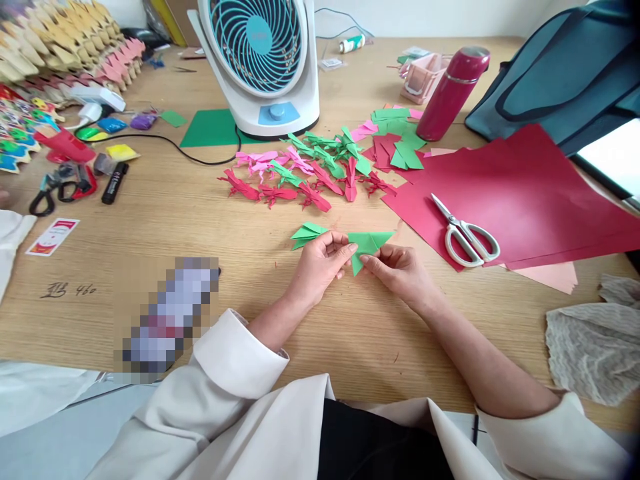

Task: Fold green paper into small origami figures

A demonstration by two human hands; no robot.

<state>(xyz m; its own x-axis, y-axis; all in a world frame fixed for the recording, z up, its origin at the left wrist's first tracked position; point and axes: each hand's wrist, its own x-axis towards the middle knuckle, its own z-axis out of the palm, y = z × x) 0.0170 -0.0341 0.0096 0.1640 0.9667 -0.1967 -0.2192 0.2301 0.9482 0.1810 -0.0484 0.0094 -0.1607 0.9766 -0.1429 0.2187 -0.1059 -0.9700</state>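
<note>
The fan (311,87) is white with teal blades, the flask (453,93) magenta, and the bag (545,67) dark teal. Small folded papers (314,197) come in green, pink and red. The scissors (470,243) have whitish handles; the surface (200,220) is light brown with fine wood grain.

A pale wooden counter (240,227) meets a plain white wall (430,17) along its far edge, in bright, even light.

Glossy reflections brighten its right side.

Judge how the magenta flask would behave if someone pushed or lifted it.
The flask stands upright and looks tall for its narrow base, so a push near the top would probably tip it, and its rounded body could then roll. The smooth, shiny side may be a little slippery to grip. Its contents are hidden, so weight is uncertain.
</note>
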